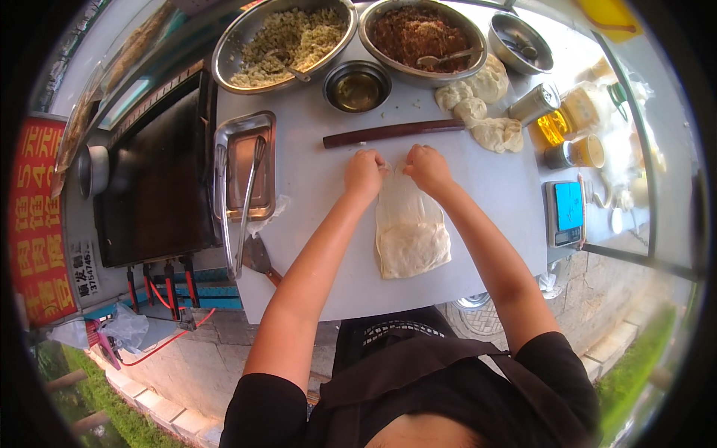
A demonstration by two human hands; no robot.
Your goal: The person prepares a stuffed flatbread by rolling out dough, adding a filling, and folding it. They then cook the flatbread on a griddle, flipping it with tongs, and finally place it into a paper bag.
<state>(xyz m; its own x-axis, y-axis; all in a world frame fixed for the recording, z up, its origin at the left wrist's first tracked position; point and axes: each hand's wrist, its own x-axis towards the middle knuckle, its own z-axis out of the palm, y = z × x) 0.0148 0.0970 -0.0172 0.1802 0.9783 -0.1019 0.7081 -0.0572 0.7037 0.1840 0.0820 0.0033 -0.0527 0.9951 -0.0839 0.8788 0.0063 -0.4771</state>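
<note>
A long sheet of dough (413, 224) lies on the pale work surface (319, 269), its near part thicker and folded over. My left hand (365, 172) pinches the far left corner of the sheet. The far right corner is gripped by my right hand (427, 168), with a small gap between the two fists. Just beyond my hands rests a dark wooden rolling pin (392, 132), lying crosswise. Its right end meets several lumps of raw dough (485, 112). Both sets of fingertips are partly hidden by my knuckles.
At the back stand steel bowls of chopped green filling (291, 42) and brown meat filling (420, 36), and a bowl of oil (357, 89). A steel tray (246, 168) with tongs (255, 190), a scraper (259, 257) and a griddle (157, 173) are left; a digital scale (564, 213) is right.
</note>
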